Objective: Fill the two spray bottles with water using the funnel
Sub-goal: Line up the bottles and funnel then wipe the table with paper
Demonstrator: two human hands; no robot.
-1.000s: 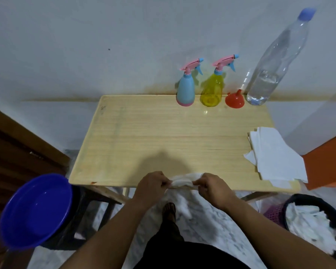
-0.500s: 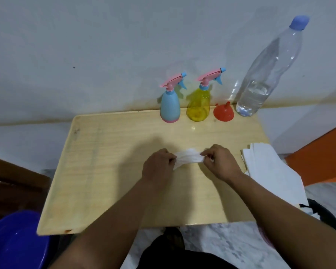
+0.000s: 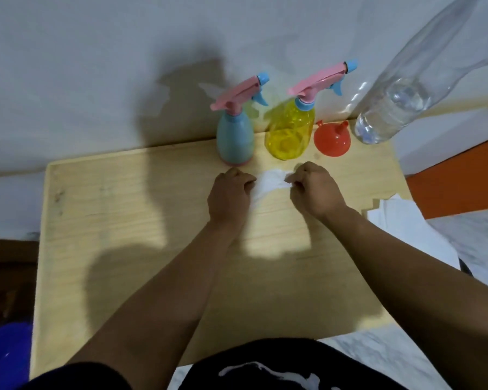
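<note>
A light blue spray bottle and a yellow see-through spray bottle, both with pink trigger heads, stand at the table's far edge against the wall. Right of them an orange funnel sits mouth down, beside a tall clear water bottle holding a little water. My left hand and my right hand each pinch an end of a crumpled white tissue, held on the wooden table just in front of the spray bottles.
A stack of white tissues lies at the table's right edge. A blue basin sits low at the left. The wall runs directly behind the bottles. An orange surface shows at the right.
Both hands have carried the tissue from the table's near edge forward to just in front of the spray bottles. The view has come closer to the table.
</note>
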